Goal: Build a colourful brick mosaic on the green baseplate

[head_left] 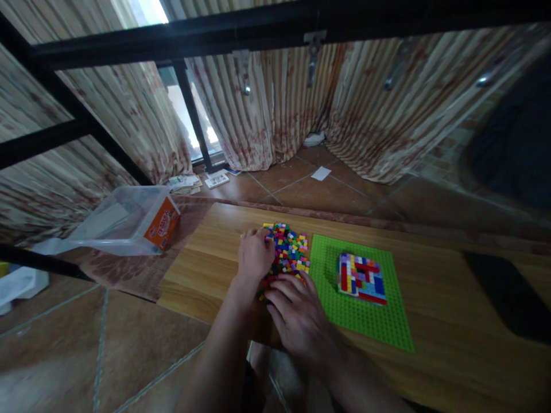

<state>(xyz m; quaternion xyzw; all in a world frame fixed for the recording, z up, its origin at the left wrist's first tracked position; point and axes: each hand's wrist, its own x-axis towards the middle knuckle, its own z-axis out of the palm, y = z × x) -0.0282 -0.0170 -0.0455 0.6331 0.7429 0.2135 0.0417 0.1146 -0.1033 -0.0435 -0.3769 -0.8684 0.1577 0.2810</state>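
A pile of small multicoloured toy bricks [291,249] lies on the wooden table. At its left edge my left hand [255,255] rests against the bricks, fingers loosely curved and partly hidden; I see nothing held in it. My right hand [297,310] lies palm down over the near edge of the pile, its fingers stretched out and apart, touching bricks. Right of the pile is a green baseplate [357,321]. On it sits a flat block built of red, blue, white, yellow and purple bricks [361,278], with stepped gaps in its top layer.
The wooden table [198,258] runs left to right. A dark flat object [510,295] lies at its right. Beyond its left end stands a clear plastic box [124,223] with an orange label. A black metal frame [258,28] crosses above, before striped curtains [275,109].
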